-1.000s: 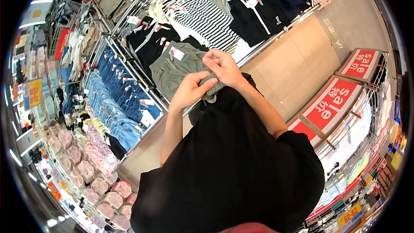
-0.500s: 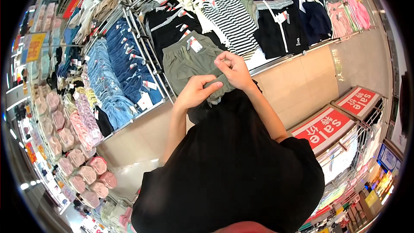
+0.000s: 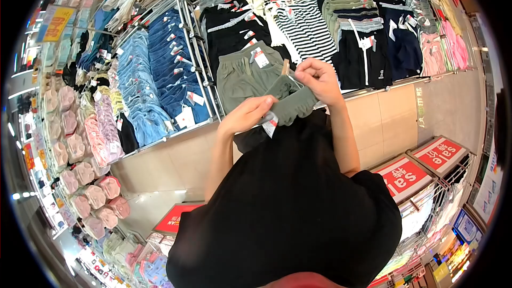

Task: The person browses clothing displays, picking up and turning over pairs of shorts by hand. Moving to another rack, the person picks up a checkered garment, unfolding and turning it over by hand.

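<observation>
In front of my black shirt, a pair of olive-green pants (image 3: pixel 295 102) with a gathered edge is stretched between my hands. My left hand (image 3: pixel 248 115) grips the fabric at its left end, thumb on top, and a white price tag (image 3: pixel 271 126) dangles below. With fingers pinched, my right hand (image 3: pixel 321 79) holds the upper right edge. A narrow tan strip (image 3: pixel 286 68) sticks up between the hands; I cannot tell what it is. Just beyond, similar olive-green pants (image 3: pixel 242 77) with a white tag lie at the display's front edge.
Folded black pants (image 3: pixel 229 32), striped clothes (image 3: pixel 304 32) and black shorts (image 3: pixel 364 58) lie along the rack. Jeans (image 3: pixel 173 69) overlap in rows at the left. Pink caps (image 3: pixel 95 196) hang lower left. Red sale signs (image 3: pixel 402 178) top a rack at the right.
My right hand has moved right, away from my left, spreading the green fabric between them. The price tag and tan strip now show. The view has shifted slightly.
</observation>
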Available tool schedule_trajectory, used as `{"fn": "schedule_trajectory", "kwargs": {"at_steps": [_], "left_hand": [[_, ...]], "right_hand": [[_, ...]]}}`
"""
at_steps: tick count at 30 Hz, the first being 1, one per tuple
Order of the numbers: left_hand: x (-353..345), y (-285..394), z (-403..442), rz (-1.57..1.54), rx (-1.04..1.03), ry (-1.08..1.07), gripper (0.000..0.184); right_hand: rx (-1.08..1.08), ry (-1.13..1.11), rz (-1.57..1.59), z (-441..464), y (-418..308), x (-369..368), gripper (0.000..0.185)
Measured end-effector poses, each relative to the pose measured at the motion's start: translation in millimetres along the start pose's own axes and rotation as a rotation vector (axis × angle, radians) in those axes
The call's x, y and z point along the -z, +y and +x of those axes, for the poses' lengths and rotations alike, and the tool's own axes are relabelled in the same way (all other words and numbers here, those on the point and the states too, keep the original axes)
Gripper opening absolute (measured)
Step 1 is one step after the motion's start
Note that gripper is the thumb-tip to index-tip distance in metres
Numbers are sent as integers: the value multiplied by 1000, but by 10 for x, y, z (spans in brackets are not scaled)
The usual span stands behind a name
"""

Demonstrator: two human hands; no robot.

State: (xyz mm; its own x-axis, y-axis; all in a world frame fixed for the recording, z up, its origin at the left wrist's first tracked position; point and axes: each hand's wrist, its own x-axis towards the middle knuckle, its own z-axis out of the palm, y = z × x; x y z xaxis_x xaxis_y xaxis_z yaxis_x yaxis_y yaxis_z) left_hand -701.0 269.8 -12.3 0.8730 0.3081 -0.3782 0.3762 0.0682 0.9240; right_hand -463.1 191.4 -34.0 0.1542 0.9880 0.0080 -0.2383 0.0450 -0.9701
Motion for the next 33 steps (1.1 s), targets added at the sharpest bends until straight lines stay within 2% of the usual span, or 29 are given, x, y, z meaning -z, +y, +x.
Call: {"fn": "schedule_trajectory", "kwargs": {"at_steps": [1, 2, 3, 5, 7, 9, 11, 14, 15, 17, 20, 21, 23, 25, 28, 30, 33], "left_hand": [[-17, 20, 13, 2, 6, 14, 46], [-43, 50, 43, -44, -100, -10, 48], [-77, 41, 66, -46, -101, -15, 48], [-129, 14, 91, -103, -200, 10, 45], [-114, 74, 77, -77, -129, -16, 38], [-112, 102, 74, -42, -144, -86, 27], [-86, 24, 70, -130, -108, -72, 23], [-94, 5, 61, -269, -51, -26, 19], [-106, 23, 58, -315, -34, 2, 18], [-141, 103, 49, -335, -40, 9, 19], [-242, 122, 57, -296, -84, 159, 18], [-248, 110, 50, -297, -84, 171, 18], [-267, 68, 13, -255, -55, 172, 19], [-287, 100, -15, -261, -36, 148, 25], [-352, 133, -10, -184, -126, 214, 39], [-271, 34, -27, -146, -97, 219, 40], [-173, -57, -101, -103, -66, 247, 42]], "right_hand": [[37, 19, 32, 7, -41, 28, 11], [85, 42, 114, 20, 4, 83, 12], [68, 33, 115, 21, -24, 171, 20], [121, 30, 117, 41, -30, 224, 21], [108, 79, 50, 54, -119, 224, 16], [159, 84, -308, 84, -228, 210, 8], [126, 66, -383, 58, -272, 205, 9], [232, -102, -510, 23, -224, 51, 17], [182, -216, -597, -26, -286, -23, 19], [291, -326, -598, -56, -188, -226, 19], [216, -190, -454, -134, 28, -417, 18], [219, -201, -451, -125, 11, -410, 18], [72, -147, -447, -141, -34, -374, 15], [41, -146, -335, -119, -73, -364, 10], [55, -67, -206, -67, -146, -306, 10], [163, 39, -170, -3, -79, -187, 10], [174, 191, -90, 6, -205, 103, 10]]}}
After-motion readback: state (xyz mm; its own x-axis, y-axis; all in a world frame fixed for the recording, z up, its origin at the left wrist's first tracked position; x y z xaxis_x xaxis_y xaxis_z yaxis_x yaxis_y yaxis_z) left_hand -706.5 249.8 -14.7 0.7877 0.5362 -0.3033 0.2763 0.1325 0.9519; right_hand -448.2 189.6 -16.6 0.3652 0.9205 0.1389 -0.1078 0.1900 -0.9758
